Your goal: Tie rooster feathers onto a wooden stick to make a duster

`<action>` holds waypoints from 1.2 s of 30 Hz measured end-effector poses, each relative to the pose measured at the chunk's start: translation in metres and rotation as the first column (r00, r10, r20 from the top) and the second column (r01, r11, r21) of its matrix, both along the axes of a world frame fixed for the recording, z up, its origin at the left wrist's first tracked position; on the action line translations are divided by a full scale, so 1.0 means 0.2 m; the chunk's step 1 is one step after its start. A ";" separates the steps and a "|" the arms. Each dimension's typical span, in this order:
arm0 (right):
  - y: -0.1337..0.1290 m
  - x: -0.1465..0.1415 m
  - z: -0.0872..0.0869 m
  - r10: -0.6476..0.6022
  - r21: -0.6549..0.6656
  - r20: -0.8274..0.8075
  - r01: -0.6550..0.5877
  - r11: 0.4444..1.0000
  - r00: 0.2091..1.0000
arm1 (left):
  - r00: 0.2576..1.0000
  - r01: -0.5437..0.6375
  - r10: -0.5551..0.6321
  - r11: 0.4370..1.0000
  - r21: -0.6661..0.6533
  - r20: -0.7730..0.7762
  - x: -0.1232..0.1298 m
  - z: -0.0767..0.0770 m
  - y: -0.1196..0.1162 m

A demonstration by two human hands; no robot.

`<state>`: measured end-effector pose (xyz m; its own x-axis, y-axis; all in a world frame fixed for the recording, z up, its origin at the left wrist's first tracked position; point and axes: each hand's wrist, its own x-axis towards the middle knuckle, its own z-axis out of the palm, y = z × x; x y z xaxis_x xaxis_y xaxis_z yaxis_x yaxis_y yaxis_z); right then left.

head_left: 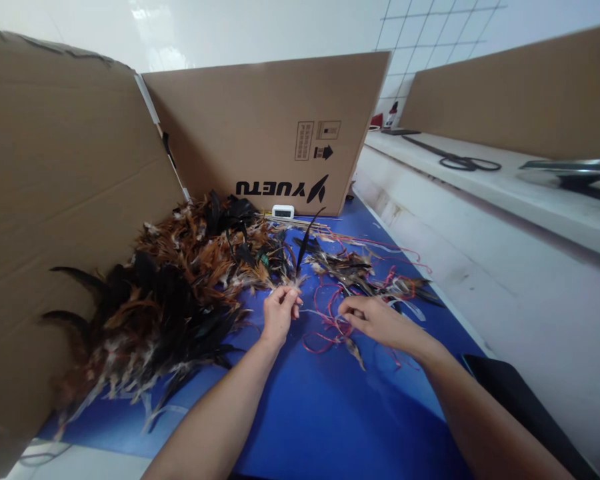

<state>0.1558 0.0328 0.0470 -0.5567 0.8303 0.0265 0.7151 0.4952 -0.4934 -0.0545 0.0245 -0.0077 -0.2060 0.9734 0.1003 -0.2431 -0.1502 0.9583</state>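
Note:
My left hand (280, 315) is closed in a pinch on the base of a long dark feather (305, 245), which points up and slightly right. A thin pale string (316, 312) stretches from beside my left fingers toward my right hand (375, 321). The right fingers are pinched together on that string near its other end. Under and between the hands lies a loose tangle of red string (323, 348). A small brown feather (355, 353) rests on the blue table surface (325, 413) just below my right hand.
Brown and black feathers (200, 267) are heaped on the left against cardboard panels (240, 127). More dark feathers (345, 267) lie beyond my hands. A small white digital device (283, 212) stands at the back. Scissors (460, 160) rest on the right ledge; a black flat object (515, 393) lies lower right.

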 end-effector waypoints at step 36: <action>0.47 -0.12 0.03 -0.449 0.039 -0.195 0.464 0.885 0.872 | 1.000 -0.004 0.003 0.999 -0.039 -0.029 0.00 0.00 0.02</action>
<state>0.1322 0.1261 0.0536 -0.0959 0.9814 0.1666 0.7768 0.1784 -0.6040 -0.0541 0.0279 -0.0082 -0.2073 0.9759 0.0681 -0.2147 -0.1133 0.9701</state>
